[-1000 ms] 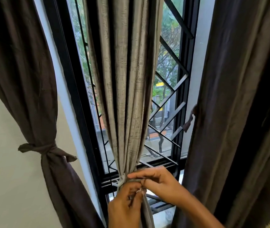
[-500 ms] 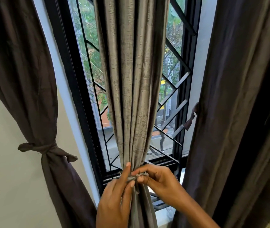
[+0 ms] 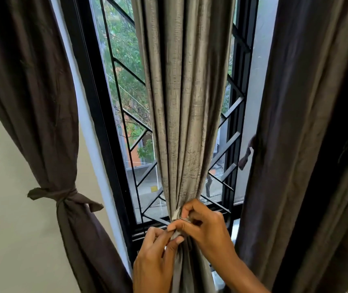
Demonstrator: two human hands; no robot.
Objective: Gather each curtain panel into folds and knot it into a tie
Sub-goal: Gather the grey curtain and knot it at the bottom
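Observation:
A grey textured curtain panel (image 3: 185,98) hangs in the middle of the window, gathered into narrow folds that pinch together low down. At that gathered waist, my left hand (image 3: 158,256) pinches a strip of the grey fabric (image 3: 175,234) between thumb and fingers. My right hand (image 3: 205,225) curls its fingers round the same band from the right side. The dark brown panel (image 3: 42,102) on the left is tied with a knot (image 3: 67,197). Another dark brown panel (image 3: 308,144) hangs loose on the right.
Behind the curtains stands a black window frame (image 3: 97,123) with a diagonal metal grille (image 3: 130,121). A pale wall (image 3: 6,229) fills the lower left. A small dark fabric end (image 3: 247,155) pokes out beside the right panel.
The view has drifted upward and leftward. My left hand went from lying along the folds to pinching the strip end, and my right hand's fingers curled tighter at the waist.

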